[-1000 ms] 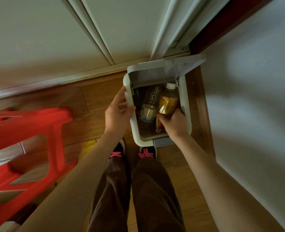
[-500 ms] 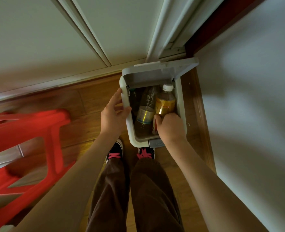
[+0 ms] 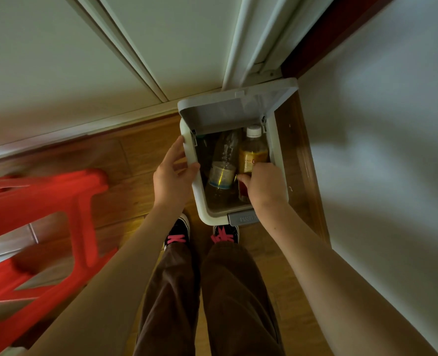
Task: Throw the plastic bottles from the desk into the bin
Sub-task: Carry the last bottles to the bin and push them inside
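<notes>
A white bin [image 3: 281, 160] stands on the wooden floor in a corner, its lid [image 3: 228, 109] swung up at the back. Inside it lie a clear bottle [image 3: 224, 163] with a pale label and an amber bottle [image 3: 252, 152] with a white cap and yellow label. My right hand [image 3: 261, 186] is inside the bin's opening, fingers closed around the lower part of the amber bottle. My left hand [image 3: 173, 173] grips the bin's left rim, thumb over the edge.
A red plastic stool [image 3: 40, 227] stands on the left. A white wall [image 3: 387, 163] runs close along the right, white door panels behind the bin. A grey pedal [image 3: 242, 217] marked PUSH sticks out at the bin's front. My shoes [image 3: 178, 232] are just before it.
The view has shifted slightly. My right hand holds the amber bottle a little deeper in the bin. My left hand stays on the rim.
</notes>
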Demonstrator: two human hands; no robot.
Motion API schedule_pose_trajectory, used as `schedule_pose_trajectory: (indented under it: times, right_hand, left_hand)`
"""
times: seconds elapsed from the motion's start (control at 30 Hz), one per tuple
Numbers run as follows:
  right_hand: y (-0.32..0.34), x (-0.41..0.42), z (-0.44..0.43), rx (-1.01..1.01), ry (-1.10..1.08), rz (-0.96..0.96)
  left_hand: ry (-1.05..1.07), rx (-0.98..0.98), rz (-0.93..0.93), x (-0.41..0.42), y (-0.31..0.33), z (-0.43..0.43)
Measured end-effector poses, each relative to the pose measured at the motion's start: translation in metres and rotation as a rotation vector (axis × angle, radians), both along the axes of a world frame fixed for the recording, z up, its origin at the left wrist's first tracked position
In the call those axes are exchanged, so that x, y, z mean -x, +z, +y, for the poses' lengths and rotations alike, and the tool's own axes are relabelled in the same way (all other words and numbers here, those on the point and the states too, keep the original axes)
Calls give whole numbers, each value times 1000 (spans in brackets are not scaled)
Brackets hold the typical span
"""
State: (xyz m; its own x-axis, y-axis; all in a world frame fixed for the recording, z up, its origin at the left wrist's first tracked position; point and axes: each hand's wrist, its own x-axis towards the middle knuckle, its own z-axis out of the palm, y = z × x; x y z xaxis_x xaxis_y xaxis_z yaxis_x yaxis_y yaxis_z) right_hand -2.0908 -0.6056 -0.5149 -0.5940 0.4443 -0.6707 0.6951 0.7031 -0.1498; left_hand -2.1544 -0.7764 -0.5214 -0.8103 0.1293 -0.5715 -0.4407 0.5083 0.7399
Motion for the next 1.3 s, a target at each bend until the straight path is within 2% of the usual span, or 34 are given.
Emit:
schedule_pose_trajectory:
  times: [0.13, 0.27, 0.43, 0.5, 0.57, 0.73, 0.87, 0.97, 1.03, 1.07, 1.17, 1.3]
  right_hand:
    - [5, -10, 1, -4, 37, 55]
    - [3, -31, 6, -79, 60, 254]
    - [-6, -51, 14, -10, -52, 556]
    - [-13, -58, 17, -79, -57, 622]
    - [-22, -61, 23, -133, -87, 611]
    - [-33, -60, 24, 125, -150, 530]
    - [-32, -58, 21, 57, -91, 465]
    - [-26, -59, 20, 189, -166, 522]
    - [-19, -60, 23, 372, -313, 629]
    - [-14, -60, 25, 479, -453, 633]
    - [-8, -62, 35, 663, -788, 498]
    - [-5, -62, 45, 737, -885, 325]
  left_hand:
    - [-5, 1, -3, 0, 0, 0]
    - [3, -5, -3, -1, -1, 0]
    - [-8, 5, 0, 0, 0, 0]
    - [-7, 0, -3, 0, -1, -1]
    - [-1, -12, 0, 0, -2, -1]
    - [-2, -25, 10, -2, -6, -2]
    - [-19, -26, 5, -2, -5, -3]
    - [-40, -1, -8, 3, 5, -3]
    - [7, 16, -3, 13, 20, 0]
    - [47, -5, 3, 20, 30, 2]
    - [116, -113, 38, 45, 68, 16]
    - [66, -249, -18, 68, 97, 37]
